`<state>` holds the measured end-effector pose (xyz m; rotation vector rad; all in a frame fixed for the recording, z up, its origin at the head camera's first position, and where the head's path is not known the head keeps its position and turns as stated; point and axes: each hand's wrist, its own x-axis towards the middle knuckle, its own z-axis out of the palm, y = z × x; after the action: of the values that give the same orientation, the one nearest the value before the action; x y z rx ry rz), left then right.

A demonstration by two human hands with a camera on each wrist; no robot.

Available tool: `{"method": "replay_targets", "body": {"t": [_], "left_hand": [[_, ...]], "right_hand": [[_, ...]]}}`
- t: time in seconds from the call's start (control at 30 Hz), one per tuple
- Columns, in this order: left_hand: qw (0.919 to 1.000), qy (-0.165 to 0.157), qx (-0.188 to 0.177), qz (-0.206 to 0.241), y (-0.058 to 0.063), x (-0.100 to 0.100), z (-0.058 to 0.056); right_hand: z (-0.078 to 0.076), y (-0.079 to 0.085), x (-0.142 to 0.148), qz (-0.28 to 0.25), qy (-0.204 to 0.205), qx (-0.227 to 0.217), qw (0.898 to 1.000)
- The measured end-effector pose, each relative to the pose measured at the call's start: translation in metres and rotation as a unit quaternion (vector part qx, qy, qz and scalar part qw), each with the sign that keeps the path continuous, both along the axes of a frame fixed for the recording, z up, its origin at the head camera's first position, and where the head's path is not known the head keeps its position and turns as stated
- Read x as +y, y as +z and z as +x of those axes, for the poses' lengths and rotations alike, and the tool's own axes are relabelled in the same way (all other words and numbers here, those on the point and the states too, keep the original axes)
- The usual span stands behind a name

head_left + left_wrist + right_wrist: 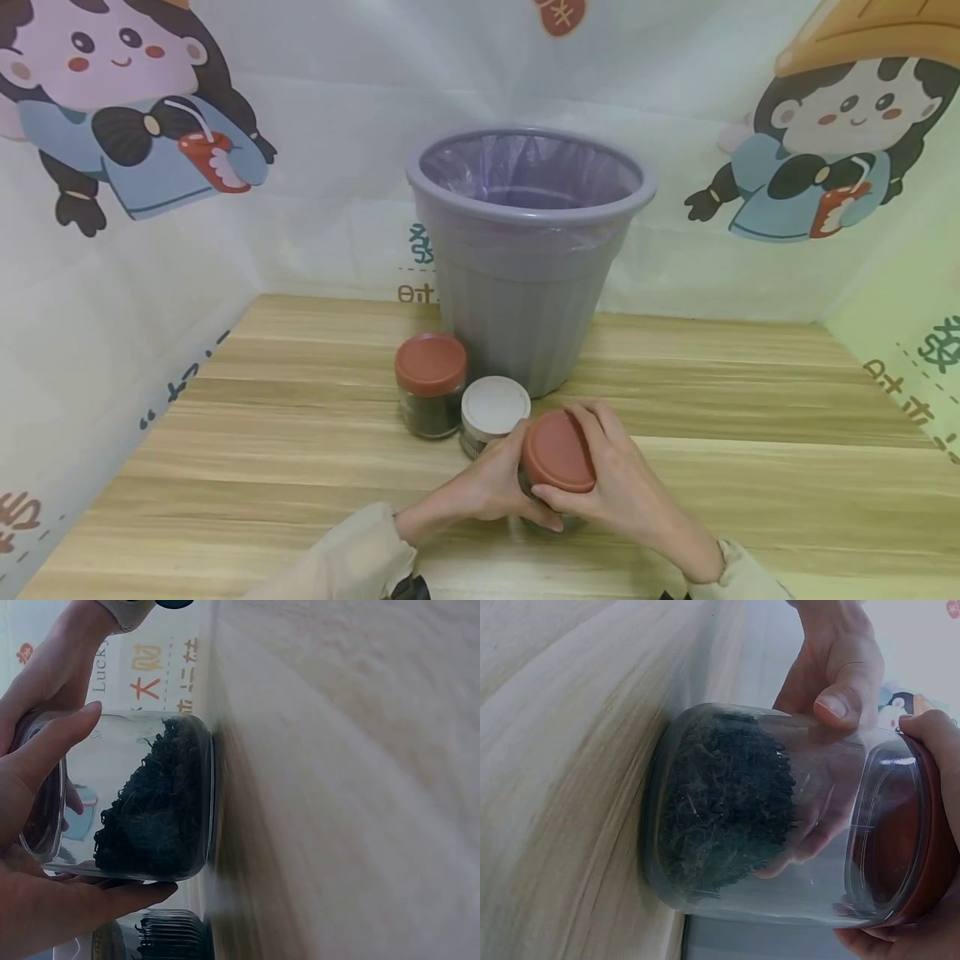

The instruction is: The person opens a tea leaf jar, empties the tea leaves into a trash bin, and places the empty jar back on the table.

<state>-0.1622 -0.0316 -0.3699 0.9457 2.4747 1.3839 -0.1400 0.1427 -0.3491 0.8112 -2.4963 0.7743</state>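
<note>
A clear glass jar [727, 810] partly filled with dark, curly dried leaves, perhaps tea, stands upright on the wooden table. Its reddish-brown lid [557, 452] sits on top. My left hand [491, 482] holds the glass body from the left, thumb on the near side and fingers round the far side. From the right, my right hand [628, 487] grips the lid by its edge, with thumb and fingers on opposite sides. Touching or very close to the left hand is a smaller jar with a white lid [495, 406], its lower part partly hidden.
Another jar with a reddish-brown lid [431, 365] and dark contents stands to the left of the white-lidded one. Behind the jars rises a tall grey bin [525, 308] lined with a plastic bag. Printed cloth [330, 167] encloses the wooden table [300, 450] at back and sides.
</note>
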Motion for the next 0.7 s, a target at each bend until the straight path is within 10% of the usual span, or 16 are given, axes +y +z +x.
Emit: {"method": "replay_targets", "body": {"t": [0.7], "left_hand": [[1.0, -0.006, 0.001, -0.006, 0.001, -0.001, -0.002]], "right_hand": [[-0.011, -0.001, 0.009, -0.034, 0.078, -0.038, 0.996]]}}
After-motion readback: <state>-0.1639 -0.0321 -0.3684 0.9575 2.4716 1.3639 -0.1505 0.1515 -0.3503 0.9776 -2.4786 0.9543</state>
